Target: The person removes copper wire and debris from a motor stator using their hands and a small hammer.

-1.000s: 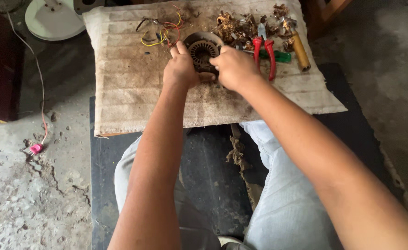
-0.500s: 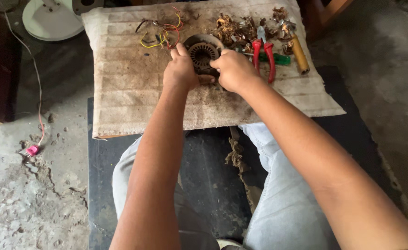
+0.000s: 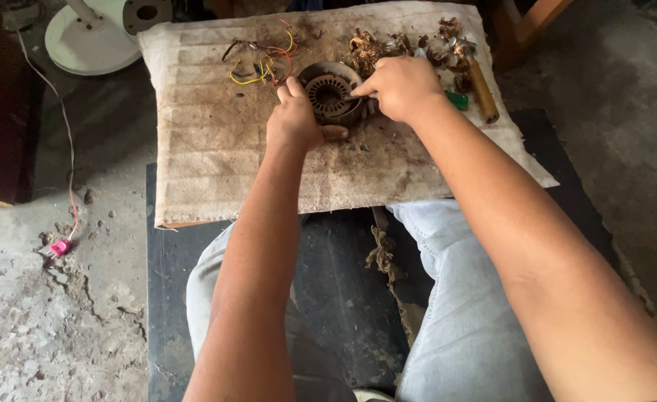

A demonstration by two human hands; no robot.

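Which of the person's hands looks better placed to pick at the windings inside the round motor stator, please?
Probably the right hand: its fingertips already reach over the rim into the motor stator. The left hand grips the stator's near-left side, steadying it on the stained cloth.

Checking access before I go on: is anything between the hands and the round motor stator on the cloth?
Nothing visible. The left hand already grips the stator at its left edge, and the right hand touches its right rim.
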